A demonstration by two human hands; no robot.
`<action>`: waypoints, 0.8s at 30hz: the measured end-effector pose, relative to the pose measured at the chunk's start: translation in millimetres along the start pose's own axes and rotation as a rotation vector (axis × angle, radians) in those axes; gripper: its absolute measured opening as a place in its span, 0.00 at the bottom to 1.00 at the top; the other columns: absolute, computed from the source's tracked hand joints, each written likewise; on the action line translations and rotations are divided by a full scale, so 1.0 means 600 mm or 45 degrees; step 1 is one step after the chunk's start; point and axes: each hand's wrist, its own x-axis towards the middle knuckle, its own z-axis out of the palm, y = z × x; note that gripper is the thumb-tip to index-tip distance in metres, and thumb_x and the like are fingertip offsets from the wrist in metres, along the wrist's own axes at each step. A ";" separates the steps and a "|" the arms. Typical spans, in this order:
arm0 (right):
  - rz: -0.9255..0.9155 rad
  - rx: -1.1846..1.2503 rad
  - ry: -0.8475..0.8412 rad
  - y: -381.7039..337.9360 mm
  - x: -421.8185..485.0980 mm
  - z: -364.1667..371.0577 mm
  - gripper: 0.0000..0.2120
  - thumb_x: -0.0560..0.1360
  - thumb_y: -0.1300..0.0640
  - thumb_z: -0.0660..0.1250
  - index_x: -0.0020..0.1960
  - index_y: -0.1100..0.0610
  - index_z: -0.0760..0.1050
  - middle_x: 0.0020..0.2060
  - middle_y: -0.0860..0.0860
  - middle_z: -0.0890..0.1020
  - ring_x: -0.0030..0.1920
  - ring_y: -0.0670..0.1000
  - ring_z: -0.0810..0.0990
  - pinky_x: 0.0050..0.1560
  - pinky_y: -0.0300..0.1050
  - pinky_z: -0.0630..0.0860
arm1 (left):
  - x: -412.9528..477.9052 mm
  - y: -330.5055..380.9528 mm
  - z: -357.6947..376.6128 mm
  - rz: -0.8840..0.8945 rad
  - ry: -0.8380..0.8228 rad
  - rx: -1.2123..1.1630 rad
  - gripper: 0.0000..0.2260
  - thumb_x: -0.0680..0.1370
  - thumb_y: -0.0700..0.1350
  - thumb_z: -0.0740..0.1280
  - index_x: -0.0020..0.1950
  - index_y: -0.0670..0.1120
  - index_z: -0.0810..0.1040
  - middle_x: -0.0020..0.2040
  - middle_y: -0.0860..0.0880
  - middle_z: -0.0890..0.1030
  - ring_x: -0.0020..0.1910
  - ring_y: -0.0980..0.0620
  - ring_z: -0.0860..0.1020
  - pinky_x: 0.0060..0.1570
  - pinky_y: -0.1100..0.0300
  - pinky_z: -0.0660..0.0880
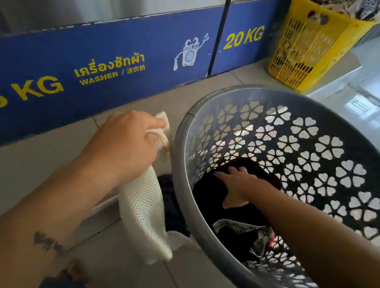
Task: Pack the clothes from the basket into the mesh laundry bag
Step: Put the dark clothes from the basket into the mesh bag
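A: Now, where are the clothes (213, 196) lying relative to the hands?

B: Deep in the grey basket (322, 129), dark heap at the bottom, a patterned piece (240, 228) nearer the wearer. Right hand (239, 188) is reaching down inside, well nearer than the other.

A: Grip?

B: Fingers are spreading over the dark cloth, palm down, touching it; not yet clenching, as far as I can tell.

A: And the bag?

B: Left hand (122, 143) is clenching the white mesh laundry bag (146, 213) by its top edge, just beside the basket's left rim. Bag is hanging long-axis downward toward the floor (16, 192); something dark is showing behind it.

A: So the lift is heading leftward, over the rim.

B: Probably.
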 end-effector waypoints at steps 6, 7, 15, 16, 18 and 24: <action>0.004 -0.322 -0.080 -0.029 0.033 0.083 0.51 0.72 0.37 0.72 0.82 0.43 0.42 0.76 0.61 0.62 0.73 0.65 0.65 0.70 0.74 0.58 | 0.033 -0.001 0.011 -0.013 -0.017 0.023 0.16 0.79 0.42 0.64 0.65 0.53 0.80 0.66 0.47 0.79 0.67 0.46 0.74 0.64 0.57 0.69; -0.014 -0.376 -0.038 -0.033 0.031 0.084 0.46 0.73 0.38 0.71 0.82 0.44 0.50 0.74 0.59 0.67 0.71 0.64 0.68 0.70 0.71 0.60 | 0.037 -0.003 0.010 -0.013 -0.019 0.022 0.16 0.79 0.42 0.64 0.64 0.53 0.81 0.66 0.47 0.79 0.66 0.46 0.74 0.64 0.56 0.70; -0.057 0.071 0.232 -0.006 -0.061 -0.046 0.26 0.72 0.54 0.65 0.70 0.47 0.72 0.65 0.54 0.79 0.64 0.61 0.79 0.59 0.55 0.78 | 0.028 -0.006 -0.035 -0.083 0.028 -0.056 0.15 0.80 0.43 0.64 0.63 0.55 0.81 0.65 0.47 0.80 0.63 0.43 0.76 0.61 0.52 0.72; -0.070 0.140 0.278 -0.001 -0.085 -0.063 0.26 0.72 0.55 0.64 0.70 0.47 0.72 0.65 0.55 0.79 0.65 0.61 0.78 0.60 0.55 0.78 | 0.022 -0.007 -0.040 -0.083 0.040 -0.076 0.15 0.80 0.43 0.64 0.63 0.55 0.81 0.65 0.47 0.79 0.63 0.45 0.76 0.61 0.53 0.71; -0.082 0.272 0.384 0.008 -0.131 -0.089 0.25 0.71 0.57 0.63 0.68 0.47 0.73 0.63 0.55 0.80 0.63 0.60 0.79 0.58 0.54 0.78 | 0.010 -0.008 -0.049 -0.079 0.044 -0.114 0.15 0.80 0.43 0.63 0.63 0.55 0.82 0.65 0.48 0.79 0.62 0.45 0.77 0.61 0.53 0.72; -0.106 0.752 0.773 0.011 -0.260 -0.134 0.13 0.69 0.60 0.65 0.52 0.49 0.75 0.43 0.49 0.82 0.44 0.53 0.81 0.44 0.54 0.81 | -0.041 -0.005 -0.075 -0.051 0.097 -0.316 0.15 0.79 0.42 0.62 0.61 0.54 0.82 0.64 0.51 0.80 0.63 0.51 0.76 0.59 0.61 0.69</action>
